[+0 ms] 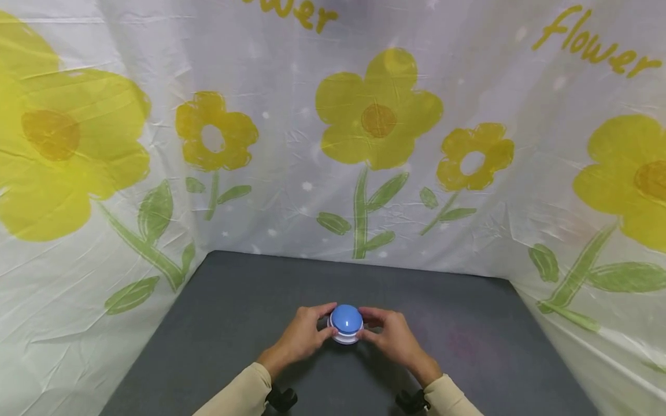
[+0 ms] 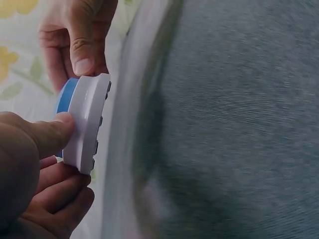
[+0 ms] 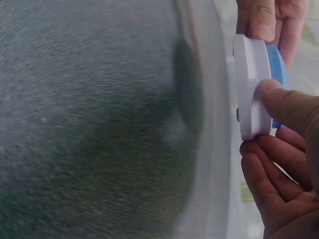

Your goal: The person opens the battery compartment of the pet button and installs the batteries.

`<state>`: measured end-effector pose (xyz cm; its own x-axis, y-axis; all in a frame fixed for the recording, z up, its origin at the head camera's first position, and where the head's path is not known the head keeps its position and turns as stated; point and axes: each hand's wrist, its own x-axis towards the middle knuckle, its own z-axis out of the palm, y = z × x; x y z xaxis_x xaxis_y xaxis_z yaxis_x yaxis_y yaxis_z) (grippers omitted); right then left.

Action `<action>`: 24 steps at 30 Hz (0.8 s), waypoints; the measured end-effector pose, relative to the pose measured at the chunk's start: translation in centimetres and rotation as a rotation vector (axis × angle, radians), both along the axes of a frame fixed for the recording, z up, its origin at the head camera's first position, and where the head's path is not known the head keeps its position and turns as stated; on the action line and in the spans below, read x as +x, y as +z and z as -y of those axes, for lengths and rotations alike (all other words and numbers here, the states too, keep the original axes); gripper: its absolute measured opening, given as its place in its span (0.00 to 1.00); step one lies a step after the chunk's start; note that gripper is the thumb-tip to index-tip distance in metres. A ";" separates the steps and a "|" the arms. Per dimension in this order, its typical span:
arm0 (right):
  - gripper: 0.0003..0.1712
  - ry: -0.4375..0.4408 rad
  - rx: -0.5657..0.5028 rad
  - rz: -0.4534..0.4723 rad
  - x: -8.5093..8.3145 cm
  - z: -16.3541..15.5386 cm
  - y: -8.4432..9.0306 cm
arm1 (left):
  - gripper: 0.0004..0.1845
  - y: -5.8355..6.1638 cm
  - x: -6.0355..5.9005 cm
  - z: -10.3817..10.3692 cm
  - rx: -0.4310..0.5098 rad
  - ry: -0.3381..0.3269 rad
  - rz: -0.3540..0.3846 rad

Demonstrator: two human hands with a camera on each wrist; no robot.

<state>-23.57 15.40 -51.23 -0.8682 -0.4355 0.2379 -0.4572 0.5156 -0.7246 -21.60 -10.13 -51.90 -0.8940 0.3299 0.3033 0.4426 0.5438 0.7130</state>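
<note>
A button (image 1: 346,323) sits between the left hand (image 1: 302,337) and right hand (image 1: 392,338), near the table's (image 1: 229,312) near edge; a cloth (image 1: 333,144) hangs behind.

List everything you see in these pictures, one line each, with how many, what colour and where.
Round button: one, blue dome on a white base, held just above the middle near part of the table; small dark feet show on its underside in the left wrist view.
Table: one, dark grey, under the hands.
Backdrop cloth: one, white with yellow flowers, green stems and the yellow word "flower", draped behind and along both sides of the table.
Sleeves: two, beige, at the bottom edge.
Wrist mounts: two, black, under the wrists.
Left hand: one, thumb and fingers pinching the button's left rim.
Right hand: one, thumb and fingers pinching the button's right rim.
</note>
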 end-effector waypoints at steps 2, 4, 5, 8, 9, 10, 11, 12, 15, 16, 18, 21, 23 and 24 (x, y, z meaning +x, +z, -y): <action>0.27 0.002 0.039 -0.014 0.0 0.2 -0.5 | 0.31 -0.7 0.0 0.1 -0.013 -0.001 -0.003; 0.27 0.012 0.065 -0.017 0.1 0.3 -0.8 | 0.31 -1.4 0.0 0.2 -0.023 -0.005 0.003; 0.27 0.013 0.078 -0.017 0.1 0.4 -1.0 | 0.31 -1.6 0.0 0.3 -0.031 -0.007 0.004; 0.27 0.017 0.095 -0.009 0.2 0.6 -1.3 | 0.31 -2.4 0.2 0.4 -0.036 -0.019 -0.006; 0.27 0.020 0.095 -0.006 0.2 0.7 -1.4 | 0.30 -3.0 0.0 0.5 -0.044 -0.027 -0.039; 0.27 0.019 0.096 -0.006 0.3 0.7 -1.5 | 0.30 -3.3 0.0 0.5 -0.046 -0.031 -0.051; 0.27 0.016 0.096 -0.004 0.4 0.8 -1.6 | 0.30 -3.5 0.1 0.6 -0.047 -0.038 -0.064; 0.27 0.015 0.097 -0.004 0.4 0.8 -1.8 | 0.30 -3.7 0.1 0.6 -0.048 -0.042 -0.080; 0.27 0.006 0.099 0.005 0.7 1.0 -2.1 | 0.29 -5.1 -0.2 1.0 -0.058 -0.050 -0.128; 0.27 0.002 0.099 0.009 0.7 1.0 -2.2 | 0.29 -4.7 0.1 0.9 -0.051 -0.049 -0.106; 0.27 -0.008 0.098 0.016 0.8 1.0 -2.3 | 0.29 -4.6 0.1 0.9 -0.044 -0.047 -0.093; 0.27 -0.008 0.089 0.022 0.7 1.0 -2.3 | 0.30 -3.6 0.6 0.6 -0.049 -0.031 -0.048; 0.27 0.003 0.096 0.017 0.6 0.9 -2.2 | 0.30 -3.4 0.6 0.5 -0.075 -0.023 -0.042; 0.27 0.009 0.107 0.010 0.6 0.9 -2.1 | 0.30 -3.3 0.6 0.5 -0.094 -0.016 -0.044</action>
